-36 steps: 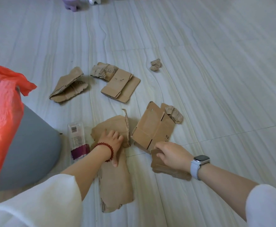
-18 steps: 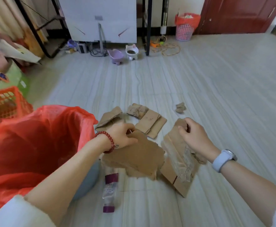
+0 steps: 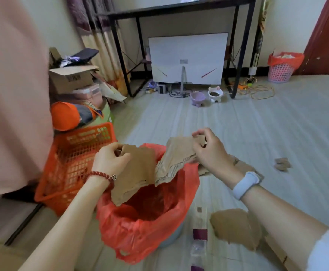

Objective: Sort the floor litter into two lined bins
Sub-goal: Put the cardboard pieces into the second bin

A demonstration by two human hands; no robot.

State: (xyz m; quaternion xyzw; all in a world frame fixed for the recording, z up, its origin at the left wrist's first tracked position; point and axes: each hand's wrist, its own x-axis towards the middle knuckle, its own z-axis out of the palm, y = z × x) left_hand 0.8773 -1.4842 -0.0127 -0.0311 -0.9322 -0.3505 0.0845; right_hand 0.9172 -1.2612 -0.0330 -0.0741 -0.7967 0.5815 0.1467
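Cardboard scraps hang over the near bin, a grey pail lined with a red plastic bag whose mouth gapes open on the pale striped floor. Behind it to the left stands an orange mesh basket, with a stack of boxes and bundled cloth above it. Against the far wall a black-framed desk shelters a white panel, and a second bin, pink with a red liner, stands well apart beside a dark red door. The left hand, a red bead bracelet at its wrist, grips the upper edge of a flat torn cardboard sheet that hangs above the bag's mouth. The right hand, a pale watch on its wrist, curls its fingers round a second, crumpled cardboard piece held just beside the first, over the bag's right rim. On the floor right of the near bin lies another torn brown sheet, partly under the right forearm, and between it and the bin a clear plastic bottle with a purple band. A small crumpled scrap lies farther right. Two pet bowls, one purple and one white, sit near the desk.
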